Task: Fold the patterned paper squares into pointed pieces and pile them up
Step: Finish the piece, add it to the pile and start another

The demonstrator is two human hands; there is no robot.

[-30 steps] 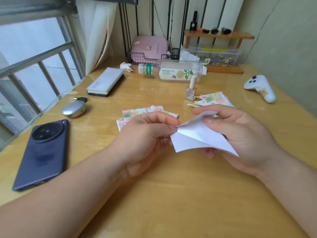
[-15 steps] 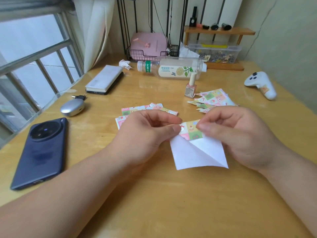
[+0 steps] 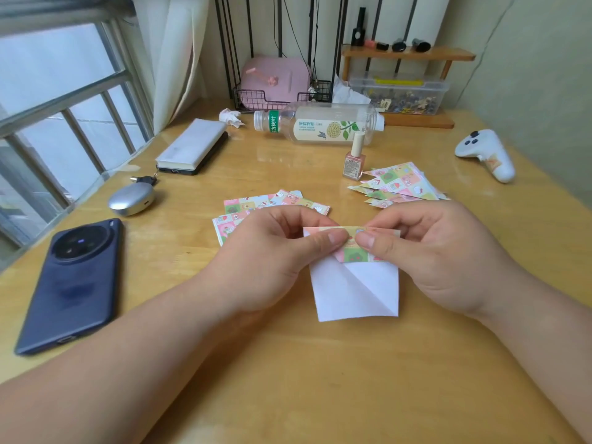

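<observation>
A dark blue smartphone (image 3: 72, 283) lies at the left of the light wooden table (image 3: 320, 379). Right of it, a fanned stack of flat patterned paper squares (image 3: 253, 203) sits just beyond the left hand (image 3: 266, 261), whose thumb and curled fingers pinch the folded-over patterned top edge of a white-backed paper square (image 3: 355, 286) at near centre. The right hand (image 3: 439, 257) pinches the same edge, thumbs almost touching. Farther off lies a pile of folded pointed patterned pieces (image 3: 400, 184).
</observation>
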